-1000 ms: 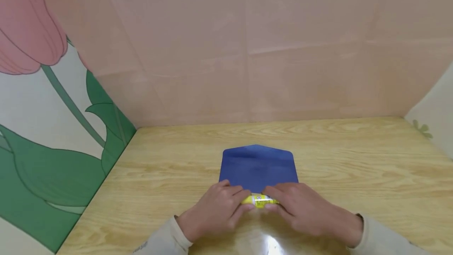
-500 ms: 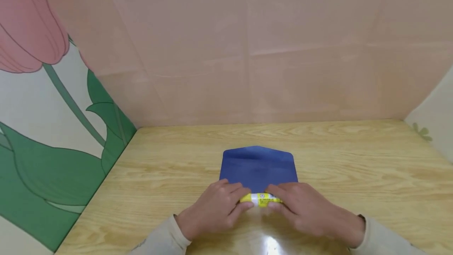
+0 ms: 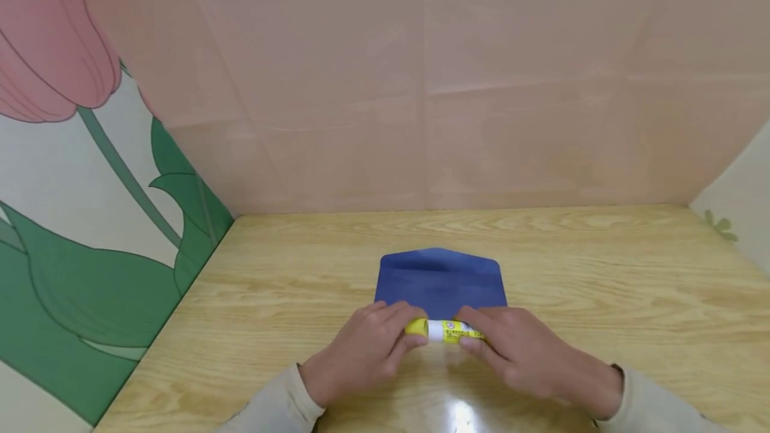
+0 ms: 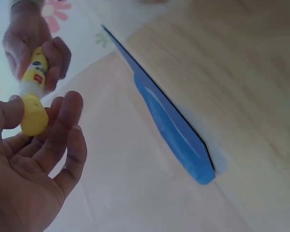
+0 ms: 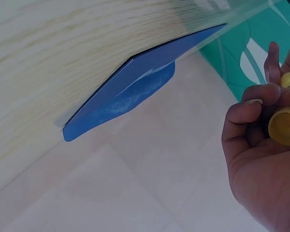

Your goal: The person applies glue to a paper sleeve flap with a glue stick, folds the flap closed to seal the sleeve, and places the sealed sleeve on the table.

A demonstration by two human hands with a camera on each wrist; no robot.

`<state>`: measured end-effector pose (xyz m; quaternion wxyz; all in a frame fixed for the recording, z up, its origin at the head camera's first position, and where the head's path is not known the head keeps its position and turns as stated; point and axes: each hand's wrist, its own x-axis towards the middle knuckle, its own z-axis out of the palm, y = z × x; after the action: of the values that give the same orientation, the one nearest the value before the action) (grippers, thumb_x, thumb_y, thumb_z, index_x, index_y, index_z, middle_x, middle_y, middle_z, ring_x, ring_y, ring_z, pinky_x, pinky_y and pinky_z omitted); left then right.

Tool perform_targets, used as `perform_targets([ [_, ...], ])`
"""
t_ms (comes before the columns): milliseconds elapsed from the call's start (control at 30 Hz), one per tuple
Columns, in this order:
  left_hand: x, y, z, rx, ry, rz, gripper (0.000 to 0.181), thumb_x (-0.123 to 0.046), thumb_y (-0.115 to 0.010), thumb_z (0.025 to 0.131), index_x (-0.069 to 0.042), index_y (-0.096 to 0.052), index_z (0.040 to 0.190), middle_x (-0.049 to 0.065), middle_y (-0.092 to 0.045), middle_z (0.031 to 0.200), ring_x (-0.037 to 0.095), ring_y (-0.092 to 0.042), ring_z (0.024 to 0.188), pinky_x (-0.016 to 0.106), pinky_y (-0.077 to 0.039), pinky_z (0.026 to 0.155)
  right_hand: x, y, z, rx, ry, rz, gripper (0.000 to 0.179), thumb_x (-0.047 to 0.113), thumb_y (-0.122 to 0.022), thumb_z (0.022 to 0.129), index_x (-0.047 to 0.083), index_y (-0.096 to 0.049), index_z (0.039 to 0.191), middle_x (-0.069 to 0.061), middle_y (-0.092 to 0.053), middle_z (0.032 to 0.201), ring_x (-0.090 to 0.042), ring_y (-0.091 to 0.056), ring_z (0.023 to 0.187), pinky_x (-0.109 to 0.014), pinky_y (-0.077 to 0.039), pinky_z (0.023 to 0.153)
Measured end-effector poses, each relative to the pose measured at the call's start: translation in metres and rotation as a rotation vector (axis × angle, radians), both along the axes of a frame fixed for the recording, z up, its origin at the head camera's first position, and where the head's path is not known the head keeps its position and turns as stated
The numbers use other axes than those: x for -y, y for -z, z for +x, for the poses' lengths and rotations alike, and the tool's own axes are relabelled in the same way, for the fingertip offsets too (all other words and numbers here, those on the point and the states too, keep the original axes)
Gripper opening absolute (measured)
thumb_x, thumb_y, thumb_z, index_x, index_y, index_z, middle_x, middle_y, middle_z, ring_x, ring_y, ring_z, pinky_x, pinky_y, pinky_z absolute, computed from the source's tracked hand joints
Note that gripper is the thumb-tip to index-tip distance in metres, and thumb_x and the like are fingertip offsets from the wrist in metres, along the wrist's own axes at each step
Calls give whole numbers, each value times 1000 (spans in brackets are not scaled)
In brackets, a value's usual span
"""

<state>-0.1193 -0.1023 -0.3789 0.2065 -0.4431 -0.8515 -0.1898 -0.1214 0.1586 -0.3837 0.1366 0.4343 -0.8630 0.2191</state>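
Observation:
Both hands hold a yellow and white glue stick (image 3: 451, 331) level, just in front of a blue envelope (image 3: 439, 282). My left hand (image 3: 368, 346) pinches its yellow cap (image 3: 416, 327) between thumb and fingers. The yellow labelled body is gripped by my right hand (image 3: 525, 351), which covers its right end. A white band shows between cap and label. In the left wrist view the cap (image 4: 35, 116) faces the camera. At the right edge of the right wrist view, the stick's round yellow end (image 5: 284, 126) sits within the curled fingers. The envelope lies with its flap raised away from me.
The wood-grain table (image 3: 289, 272) spreads around the hands. A pink sheet (image 3: 421, 85) rises behind it. To the left stands a panel with a printed tulip (image 3: 54, 39), and a pale panel (image 3: 736, 199) stands on the right.
The white band between cap and label has become wider as the cap and body drew slightly apart. Both hands moved up a little toward the envelope, which stayed in place.

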Motion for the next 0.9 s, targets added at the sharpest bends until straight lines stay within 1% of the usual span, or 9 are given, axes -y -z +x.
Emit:
perform_targets([
  [100, 0, 2, 0, -11, -4, 6, 24, -33, -54, 102, -12, -64, 108, -8, -65, 88, 0, -47, 67, 11, -35, 63, 0, 0, 0, 10, 0, -7, 10, 20, -61, 99, 24, -56, 106, 24, -49, 79, 9, -42, 66, -15, -40, 60],
  [267, 0, 2, -1, -63, -20, 0, 23, -32, -52, 103, -12, -62, 109, -9, -62, 86, 1, -46, 66, 11, -34, 61, -1, -1, 0, 32, 17, -14, 10, 20, -59, 100, 25, -56, 108, 24, -50, 80, 9, -42, 65, -15, -40, 59],
  [333, 0, 3, -2, -79, -32, -7, 25, -33, -52, 103, -11, -61, 110, -8, -62, 87, 2, -48, 67, 12, -36, 61, -1, -1, 0, 29, 27, -12, 11, 20, -59, 100, 26, -56, 108, 24, -51, 80, 8, -42, 65, -15, -40, 59],
  [400, -1, 3, -2, -80, -52, -11, 26, -33, -52, 103, -9, -60, 113, -6, -64, 90, 3, -52, 69, 13, -41, 62, -1, 0, 0, 19, 38, -6, 11, 21, -60, 99, 26, -56, 108, 24, -51, 80, 8, -43, 66, -16, -40, 59],
  [467, -1, 2, -2, -64, -75, -10, 28, -32, -55, 101, -8, -58, 115, -6, -65, 93, 3, -55, 71, 14, -45, 63, -1, 0, 0, 12, 45, 0, 11, 22, -61, 99, 26, -56, 108, 24, -51, 80, 8, -43, 67, -16, -40, 60],
  [567, -1, 1, -1, -4, -102, -4, 30, -31, -59, 99, -9, -55, 118, -6, -65, 95, 2, -55, 69, 14, -47, 63, 0, 1, 0, -1, 41, 4, 12, 21, -62, 98, 25, -57, 108, 24, -51, 80, 9, -43, 67, -16, -40, 60],
  [700, -1, -1, -1, 61, -126, -13, 31, -32, -62, 97, -11, -53, 119, -7, -65, 93, 1, -49, 64, 13, -44, 60, 0, 2, 0, -25, 30, -3, 13, 20, -63, 97, 24, -57, 108, 24, -50, 80, 9, -42, 67, -16, -40, 60],
  [900, -1, -2, -1, 103, -136, -39, 33, -34, -60, 98, -12, -52, 120, -7, -68, 91, 0, -47, 63, 13, -42, 59, 0, 1, 0, -33, 33, -9, 14, 20, -63, 97, 24, -57, 108, 24, -49, 79, 9, -41, 67, -15, -39, 59],
])
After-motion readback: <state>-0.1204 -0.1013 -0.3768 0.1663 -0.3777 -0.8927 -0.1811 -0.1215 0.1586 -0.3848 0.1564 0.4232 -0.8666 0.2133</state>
